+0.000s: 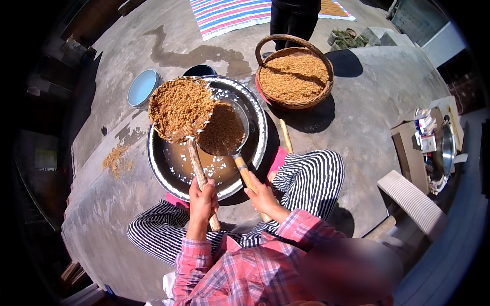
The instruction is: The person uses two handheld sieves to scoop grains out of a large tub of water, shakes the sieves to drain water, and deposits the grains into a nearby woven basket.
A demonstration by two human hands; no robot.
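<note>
My left hand (203,199) grips the wooden handle (195,162) of a wicker scoop (183,134), heaped with golden grain (182,101). The scoop is above the left part of a large metal basin (263,128) of cloudy brown water (214,164). In my right hand (262,194) is the wooden handle (242,168) of a round metal-rimmed strainer (247,134). It holds darker, wet-looking grain (224,130). The scoop overlaps the strainer's left side in view, and I cannot tell whether they touch. Pale flecks lie on the water and the basin wall.
Beyond the basin stands a handled wicker basket (330,86) full of grain. A light-blue basin (143,88) is at the left, near spilled grain (116,160). A person (293,23) stands behind the basket, before a striped sheet (233,17). At right is a cardboard box (409,153).
</note>
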